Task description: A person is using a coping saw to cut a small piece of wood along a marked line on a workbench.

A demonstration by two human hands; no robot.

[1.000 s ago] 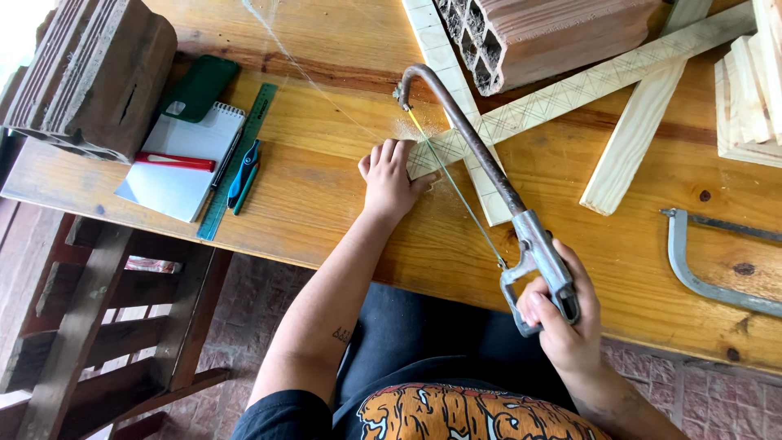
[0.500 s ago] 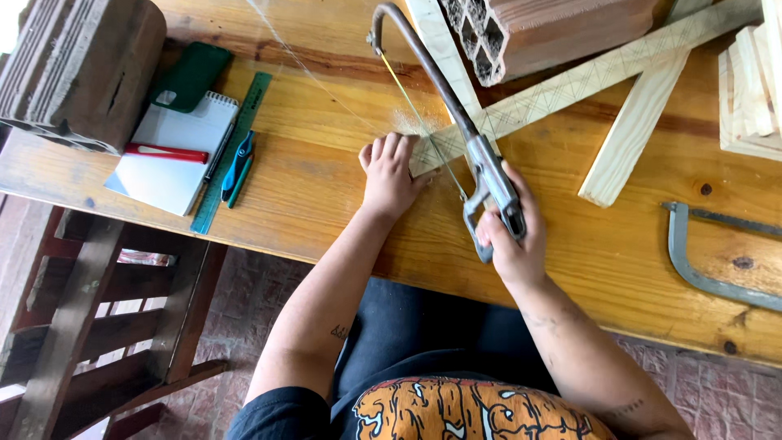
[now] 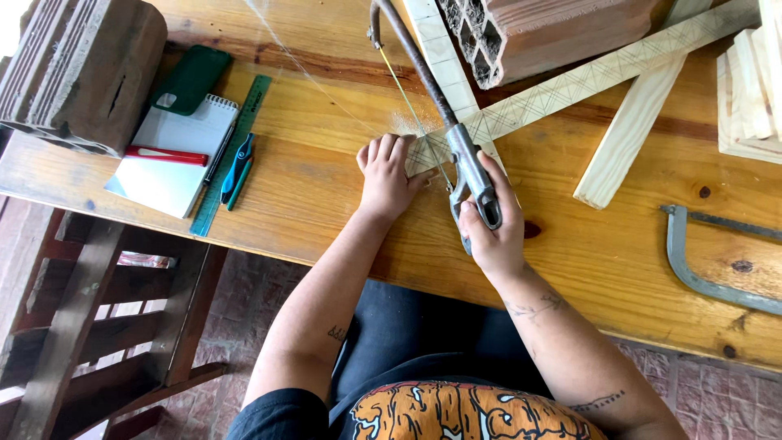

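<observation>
My right hand grips the handle of a metal hacksaw, whose thin blade crosses the end of a pale wooden strip marked with a pencil lattice. My left hand lies flat on the wooden table, fingers pressed against the strip's left end, right beside the blade. A little pale sawdust lies by the cut. The strip runs up to the right under a red hollow brick.
A second hacksaw lies at the right. More wooden strips and a stack of pieces sit nearby. At the left are a notepad with a red pen, a green ruler, a green phone and a brick.
My right hand has pushed the hacksaw forward, away from me, so the handle now sits close to the strip. My left hand has stayed pressed on the strip's end.
</observation>
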